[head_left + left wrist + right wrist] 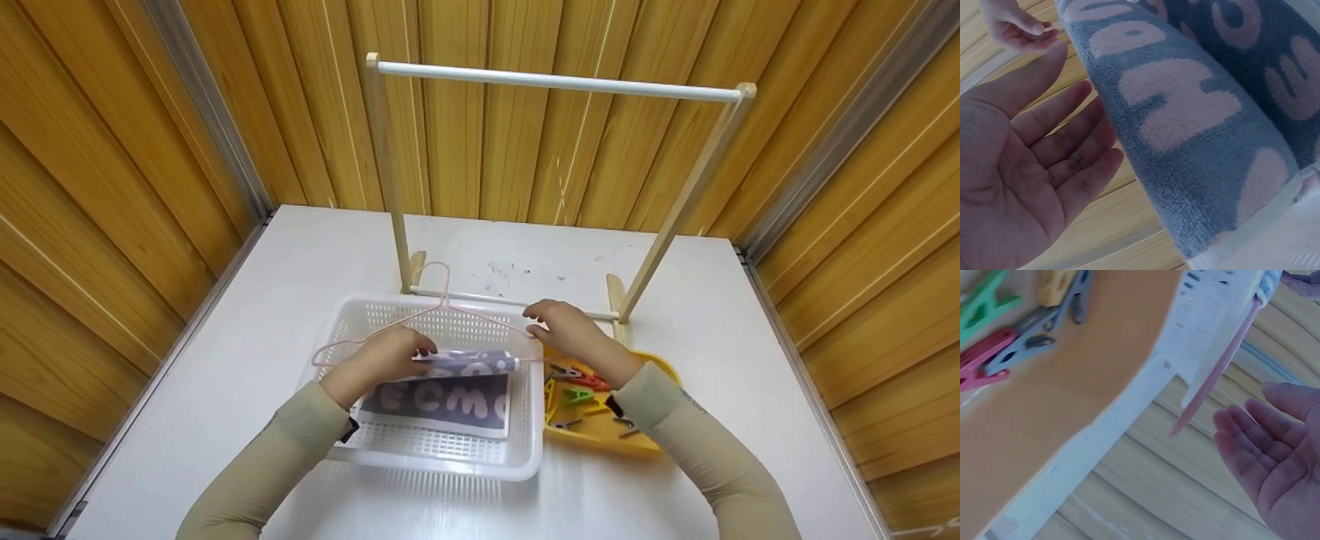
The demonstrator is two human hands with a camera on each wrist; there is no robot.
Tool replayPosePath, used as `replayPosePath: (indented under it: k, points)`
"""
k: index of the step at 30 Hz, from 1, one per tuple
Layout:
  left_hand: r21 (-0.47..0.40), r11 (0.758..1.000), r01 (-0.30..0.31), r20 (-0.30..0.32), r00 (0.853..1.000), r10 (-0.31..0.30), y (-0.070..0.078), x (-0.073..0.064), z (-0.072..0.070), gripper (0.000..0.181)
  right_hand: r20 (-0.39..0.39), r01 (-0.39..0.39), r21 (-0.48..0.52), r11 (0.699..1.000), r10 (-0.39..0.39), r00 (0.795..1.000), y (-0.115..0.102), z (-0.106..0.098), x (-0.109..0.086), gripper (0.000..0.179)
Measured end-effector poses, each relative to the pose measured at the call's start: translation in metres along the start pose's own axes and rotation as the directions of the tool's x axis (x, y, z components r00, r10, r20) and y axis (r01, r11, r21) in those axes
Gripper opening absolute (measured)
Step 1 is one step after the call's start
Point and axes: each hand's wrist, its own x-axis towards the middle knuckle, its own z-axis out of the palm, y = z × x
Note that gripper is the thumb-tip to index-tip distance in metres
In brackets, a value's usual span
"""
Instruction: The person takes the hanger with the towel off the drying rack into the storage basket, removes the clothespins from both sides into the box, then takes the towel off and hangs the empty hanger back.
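Observation:
A blue-grey towel (450, 401) with pale pink letters lies in the white plastic basket (442, 462), part of it folded over the bar of a pink clothes hanger (484, 319). My left hand (384, 360) is at the towel's left side. In the left wrist view its palm shows and the loosely bent fingers (1081, 149) reach the towel's edge, gripping nothing. My right hand (574, 336) hovers by the hanger's right end. Seen from the right wrist, its fingers are relaxed and apart from the hanger's pink tip (1185, 417).
A yellow tray (600, 442) with several coloured clothespins (579, 396) stands right of the basket, under my right forearm. Behind the basket rises a wooden rack with a white top rail (559, 81). Wood-look panels (517, 150) enclose the white table (225, 352).

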Motion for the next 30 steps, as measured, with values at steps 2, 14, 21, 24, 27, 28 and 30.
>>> replayPosePath:
  k: [2, 14, 21, 24, 27, 28, 30]
  points:
    - [0.005, 1.0, -0.015, -0.003, 1.0, 0.015, 0.0, 0.001, 0.002, 0.022, 0.018, 0.015, -0.021, 1.0, -0.015, 1.0, -0.006, 0.003, 0.006, 0.028]
    - [0.049, 0.998, -0.049, -0.007, 0.999, 0.05, 0.0, 0.006, 0.013, 0.018, 0.081, 0.0, -0.054, 0.999, 0.005, 0.997, -0.02, 0.03, 0.042, 0.028]
    - [0.061, 0.998, -0.031, -0.004, 0.999, 0.031, 0.003, 0.007, 0.014, 0.019, 0.04, 0.002, -0.005, 1.0, -0.001, 0.999, -0.021, 0.041, 0.049, 0.025]
    - [0.061, 0.998, -0.019, -0.002, 1.0, 0.019, 0.004, 0.007, 0.015, 0.019, 0.029, -0.009, 0.042, 0.999, 0.007, 1.0, -0.021, 0.042, 0.047, 0.025]
    - [0.056, 0.998, 0.006, 0.006, 1.0, -0.007, 0.005, 0.007, 0.016, 0.019, 0.013, 0.009, 0.067, 0.998, -0.009, 1.0, -0.022, 0.043, 0.045, 0.024]
    - [0.057, 0.998, 0.01, 0.007, 1.0, -0.01, 0.004, 0.007, 0.017, 0.02, 0.008, 0.012, 0.076, 0.997, -0.012, 1.0, -0.022, 0.044, 0.044, 0.023]
    - [0.057, 0.998, 0.015, 0.007, 1.0, -0.015, 0.004, 0.007, 0.018, 0.019, -0.009, 0.021, 0.085, 0.996, -0.021, 1.0, -0.022, 0.045, 0.042, 0.022]
